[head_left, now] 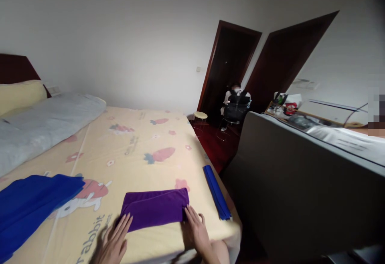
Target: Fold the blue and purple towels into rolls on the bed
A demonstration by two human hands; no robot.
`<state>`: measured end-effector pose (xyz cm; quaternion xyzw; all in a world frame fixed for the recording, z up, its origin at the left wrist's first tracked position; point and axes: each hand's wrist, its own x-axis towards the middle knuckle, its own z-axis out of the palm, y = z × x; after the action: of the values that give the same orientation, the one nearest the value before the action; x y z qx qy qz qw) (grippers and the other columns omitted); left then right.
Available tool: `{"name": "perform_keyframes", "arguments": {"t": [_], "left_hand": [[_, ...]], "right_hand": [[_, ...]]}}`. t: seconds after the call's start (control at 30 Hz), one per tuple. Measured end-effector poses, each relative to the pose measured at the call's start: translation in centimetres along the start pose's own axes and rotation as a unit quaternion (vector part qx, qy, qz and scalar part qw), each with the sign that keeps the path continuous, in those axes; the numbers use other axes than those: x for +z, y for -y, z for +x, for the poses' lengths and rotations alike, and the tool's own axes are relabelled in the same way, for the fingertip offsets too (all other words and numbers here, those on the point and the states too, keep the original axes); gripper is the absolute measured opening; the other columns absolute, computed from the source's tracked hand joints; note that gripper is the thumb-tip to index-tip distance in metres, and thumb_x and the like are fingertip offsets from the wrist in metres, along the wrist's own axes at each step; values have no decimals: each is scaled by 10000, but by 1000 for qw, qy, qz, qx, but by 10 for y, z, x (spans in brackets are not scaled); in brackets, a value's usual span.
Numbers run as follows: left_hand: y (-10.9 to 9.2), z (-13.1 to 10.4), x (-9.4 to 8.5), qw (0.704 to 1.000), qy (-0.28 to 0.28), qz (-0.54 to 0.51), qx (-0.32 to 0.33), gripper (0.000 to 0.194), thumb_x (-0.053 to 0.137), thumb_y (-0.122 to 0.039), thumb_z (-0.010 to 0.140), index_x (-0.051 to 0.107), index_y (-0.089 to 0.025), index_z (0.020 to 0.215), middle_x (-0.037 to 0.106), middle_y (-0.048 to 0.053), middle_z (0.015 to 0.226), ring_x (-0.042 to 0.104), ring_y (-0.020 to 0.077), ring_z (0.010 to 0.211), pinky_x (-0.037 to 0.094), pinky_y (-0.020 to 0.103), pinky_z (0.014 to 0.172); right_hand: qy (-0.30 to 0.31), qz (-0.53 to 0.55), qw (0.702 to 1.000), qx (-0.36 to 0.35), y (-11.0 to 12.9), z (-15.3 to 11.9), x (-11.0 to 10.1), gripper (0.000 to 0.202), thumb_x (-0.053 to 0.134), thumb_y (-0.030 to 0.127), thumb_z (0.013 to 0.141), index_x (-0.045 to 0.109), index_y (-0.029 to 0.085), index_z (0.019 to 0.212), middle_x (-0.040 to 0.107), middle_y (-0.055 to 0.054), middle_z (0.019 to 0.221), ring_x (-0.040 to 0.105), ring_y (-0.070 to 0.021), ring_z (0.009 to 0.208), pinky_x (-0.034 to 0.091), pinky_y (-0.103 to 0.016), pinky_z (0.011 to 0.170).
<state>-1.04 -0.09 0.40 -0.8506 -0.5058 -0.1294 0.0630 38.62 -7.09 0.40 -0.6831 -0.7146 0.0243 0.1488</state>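
A purple cloth [156, 212], folded into a flat rectangle, lies near the front edge of the bed. My left hand [116, 242] rests on its left end, the fingers stretched out over the fabric. At the opposite end, my right hand [197, 228] touches the right edge with extended fingers, its thumb apart. To the right, along the bed's side, lies a narrow blue folded cloth [216, 194]. A larger blue cloth [33, 206] is spread loosely at the left.
The bed [135, 172] has a cream sheet with rabbit and carrot prints. A grey quilt [51, 123] lies at the far left. A dark panel [279, 188] stands right of the bed, beside a cluttered desk. Farther back are a round stool [200, 115] and a seated person [236, 103].
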Motion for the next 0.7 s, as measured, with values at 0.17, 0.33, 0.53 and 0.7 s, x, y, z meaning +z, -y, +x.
{"name": "perform_keyframes", "arguments": {"t": [0.17, 0.33, 0.53, 0.7], "left_hand": [[-1, -10, 12, 999, 30, -27, -11, 581, 365, -283, 910, 309, -406, 1476, 456, -41, 1512, 427, 183, 1383, 321, 398, 1095], [7, 13, 11, 999, 18, -21, -37, 545, 389, -186, 864, 541, -385, 1349, 596, -13, 1401, 511, 207, 1308, 336, 416, 1053], [9, 63, -17, 993, 97, -49, -36, 439, 386, -146, 848, 661, -277, 1165, 709, 54, 1209, 594, 207, 1180, 343, 427, 1047], [-1, 90, -20, 988, 127, -11, -87, 491, 355, -88, 812, 652, -170, 1195, 685, 146, 1240, 571, 275, 1221, 347, 526, 1036]], "right_hand": [[-45, 17, 999, -5, 6, -12, 17, 629, 371, 119, 866, 395, 329, 1458, 486, -30, 1472, 455, -224, 1355, 415, -420, 1006], [-37, 33, 999, 16, 13, 9, -4, 535, 383, 81, 831, 567, 276, 1294, 627, -56, 1324, 558, -216, 1219, 387, -388, 969], [-13, 26, 999, 23, 16, 54, -39, 340, 456, 70, 715, 660, 235, 932, 698, -26, 914, 591, -207, 933, 369, -353, 890], [-21, -3, 998, 64, 20, 75, -35, 379, 412, 74, 764, 672, 200, 1009, 702, -108, 1041, 596, -279, 1022, 366, -477, 956]]}}
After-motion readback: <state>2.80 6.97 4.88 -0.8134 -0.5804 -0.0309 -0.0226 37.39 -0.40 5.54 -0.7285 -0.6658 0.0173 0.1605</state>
